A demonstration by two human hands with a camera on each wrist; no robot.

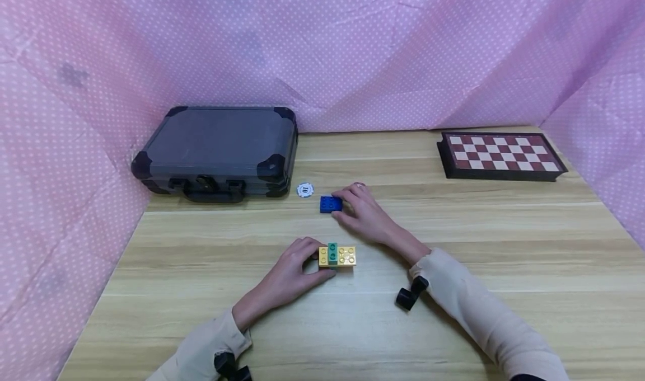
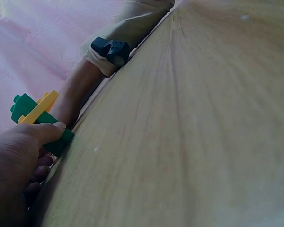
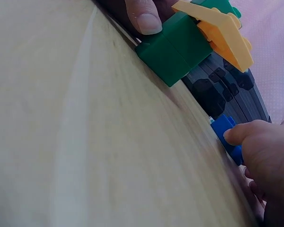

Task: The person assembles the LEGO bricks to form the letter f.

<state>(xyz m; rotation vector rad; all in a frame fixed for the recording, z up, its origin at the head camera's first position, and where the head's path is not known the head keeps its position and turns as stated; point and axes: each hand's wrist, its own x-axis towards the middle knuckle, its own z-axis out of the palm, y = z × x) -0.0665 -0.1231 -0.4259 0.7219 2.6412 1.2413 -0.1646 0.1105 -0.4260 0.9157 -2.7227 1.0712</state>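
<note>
My left hand (image 1: 289, 272) grips a small stack of toy building bricks from its left side, thumb at the front and fingers behind. The stack has green bricks (image 3: 177, 47) at the bottom, a yellow plate (image 1: 347, 256) laid across, and a green brick (image 1: 332, 252) on top. Farther back, my right hand (image 1: 367, 216) pinches a blue brick (image 1: 330, 204) by its right end. In the right wrist view the thumb presses against the blue brick's near side. The stack's lower part is largely hidden from above by the yellow plate.
A white poker chip (image 1: 304, 189) lies left of the blue brick. At the back left stands a grey case (image 1: 221, 140) with black corners, its handle facing front. A checkered board box (image 1: 504, 154) sits at the back right. Pink dotted cloth (image 1: 353, 56) hangs around the table.
</note>
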